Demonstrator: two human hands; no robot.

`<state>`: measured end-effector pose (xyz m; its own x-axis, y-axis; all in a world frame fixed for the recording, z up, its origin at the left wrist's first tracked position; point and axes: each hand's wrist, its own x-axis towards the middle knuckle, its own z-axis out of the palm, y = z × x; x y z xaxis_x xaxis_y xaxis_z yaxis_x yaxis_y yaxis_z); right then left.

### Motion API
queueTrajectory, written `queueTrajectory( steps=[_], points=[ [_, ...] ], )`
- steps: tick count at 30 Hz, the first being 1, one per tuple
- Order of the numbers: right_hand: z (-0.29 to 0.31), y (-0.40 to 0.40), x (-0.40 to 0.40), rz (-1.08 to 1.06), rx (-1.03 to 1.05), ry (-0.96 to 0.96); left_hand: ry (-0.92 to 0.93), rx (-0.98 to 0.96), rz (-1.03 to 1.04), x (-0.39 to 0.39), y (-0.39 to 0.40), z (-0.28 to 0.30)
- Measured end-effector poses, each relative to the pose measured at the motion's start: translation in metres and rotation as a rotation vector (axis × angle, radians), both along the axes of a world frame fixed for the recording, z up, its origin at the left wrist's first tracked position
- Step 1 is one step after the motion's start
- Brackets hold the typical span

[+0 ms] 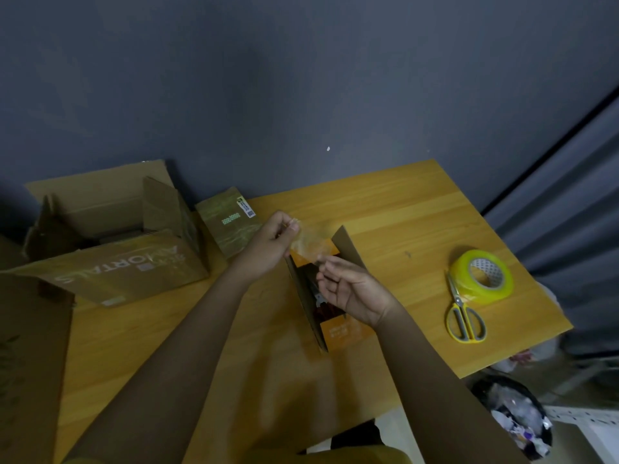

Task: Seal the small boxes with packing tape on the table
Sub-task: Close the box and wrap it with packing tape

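On the wooden table, pale grain running across a smooth yellowish top, a small box of brown cardboard is lying with its flaps standing open, orange printed panels showing at its far and near ends and dark contents between them. A strip of tape, clear, glossy and slightly crinkled, is hanging in the air over the far end of that box, stretched between the two hands. The left hand is hovering just left of the box's far end, thumb and fingertips pinching the far edge of the strip, the other fingers curled in. The right hand is sitting directly over the middle of the box, palm up, fingers loosely bent, their tips pinching the near edge of the strip. To the right, well apart from the hands, a tape roll, a fat yellow-green ring with a white core, is lying flat beside scissors with yellow and grey handles. At the left a large cardboard box is standing open, and a flat taped parcel is leaning just beside it.
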<state>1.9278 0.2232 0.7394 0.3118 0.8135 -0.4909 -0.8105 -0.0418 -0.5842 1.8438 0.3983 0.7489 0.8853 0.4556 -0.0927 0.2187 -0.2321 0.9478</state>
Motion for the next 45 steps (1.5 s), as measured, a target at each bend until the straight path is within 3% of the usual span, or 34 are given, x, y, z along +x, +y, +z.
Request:
queueTrajectory(
  steps=[11,16,19,27,37,45],
  points=[
    [0.004,0.003,-0.005,-0.044,-0.061,0.014,0.011,0.028,-0.010,-0.002,-0.005,0.001],
    [0.001,0.006,-0.007,-0.146,-0.269,-0.362,0.038,0.065,-0.011,-0.003,-0.009,-0.002],
    [-0.004,0.007,-0.007,-0.244,-0.349,-0.485,0.036,0.060,-0.023,-0.002,-0.011,-0.004],
    [-0.012,0.005,-0.004,-0.290,-0.336,-0.485,0.052,0.061,-0.042,0.002,-0.014,-0.005],
    [-0.017,0.009,-0.005,-0.304,-0.288,-0.315,0.059,0.031,-0.033,0.007,-0.017,-0.001],
    [-0.019,0.012,-0.002,-0.372,-0.301,-0.387,0.068,0.022,-0.017,0.008,-0.014,-0.007]
  ],
)
